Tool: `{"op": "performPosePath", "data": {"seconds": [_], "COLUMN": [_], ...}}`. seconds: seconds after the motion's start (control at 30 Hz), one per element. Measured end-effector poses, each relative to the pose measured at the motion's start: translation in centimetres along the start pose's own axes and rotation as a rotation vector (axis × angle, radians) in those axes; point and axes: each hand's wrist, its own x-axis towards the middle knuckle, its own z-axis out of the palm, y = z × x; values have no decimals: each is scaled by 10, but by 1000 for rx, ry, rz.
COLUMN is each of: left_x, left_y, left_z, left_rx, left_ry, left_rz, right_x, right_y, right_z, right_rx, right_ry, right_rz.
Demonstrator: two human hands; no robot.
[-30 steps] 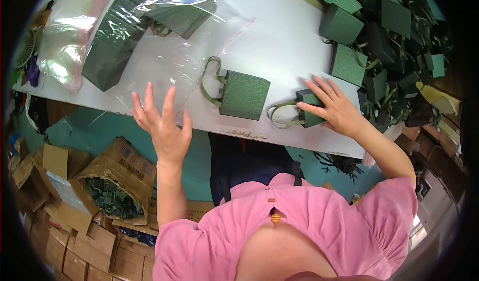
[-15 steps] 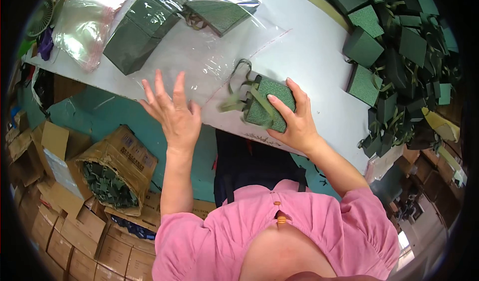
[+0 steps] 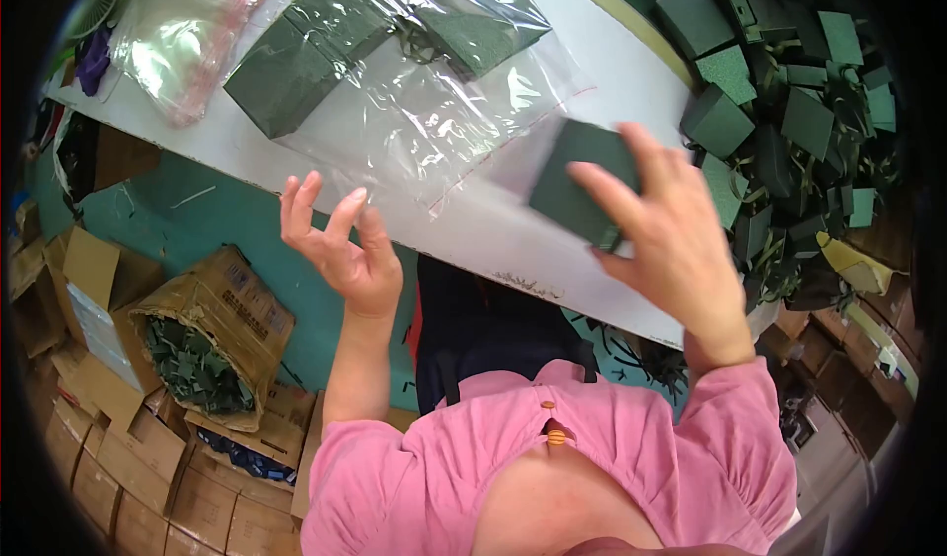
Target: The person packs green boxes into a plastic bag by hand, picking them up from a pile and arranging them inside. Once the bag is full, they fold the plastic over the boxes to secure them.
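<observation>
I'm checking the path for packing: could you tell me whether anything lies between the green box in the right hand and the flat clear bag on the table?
Nothing visible does: the right hand holds the green box lifted beside the clear bag.

A heap of green boxes (image 3: 789,92) crowds the white table's (image 3: 631,92) far right corner. Cardboard cartons (image 3: 128,457) sit on the floor, one torn box (image 3: 212,349) spilling green scraps.
</observation>
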Motion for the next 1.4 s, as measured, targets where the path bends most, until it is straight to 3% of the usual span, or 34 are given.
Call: {"op": "performPosePath", "data": {"seconds": [0.1,0.17,0.27,0.33,0.4,0.47,0.53,0.63,0.7,0.73,0.8,0.83,0.9,1.0,1.2,1.3,1.4], "left_x": [2,-4,-17,-33,-37,-31,-32,-24,-14,-7,0,0,11,33,63,69,66], "left_y": [14,8,-4,-14,-17,-21,-29,-28,-18,-11,10,22,54,106,183,213,229], "left_z": [13,14,15,11,11,14,12,1,-4,-5,-3,4,31,109,255,309,324], "left_rx": [48,96,108,45,95,254,79,130,262,270,289,147,-114,-356,-326,-272,-341], "left_ry": [5,-55,-90,-121,-126,-115,-115,-185,-196,-186,-155,-194,-340,-572,-641,-659,-773], "left_rz": [-165,-246,-381,-495,-451,-286,-421,-460,-347,-242,-44,-9,71,165,397,378,151], "right_x": [54,89,121,135,149,155,152,131,84,57,3,-23,-75,-109,-157,-168,-168], "right_y": [-27,-42,-64,-73,-78,-84,-79,-64,-27,8,83,117,153,125,98,94,95], "right_z": [46,93,140,156,167,174,170,161,161,168,154,154,174,153,155,170,176], "right_rx": [235,389,468,478,463,497,509,534,482,221,-21,-134,-263,171,266,237,204], "right_ry": [151,373,685,771,862,838,785,730,809,859,934,895,608,449,439,392,409], "right_rz": [-152,-160,-97,5,85,88,117,67,-53,66,499,714,943,683,470,516,544]}}
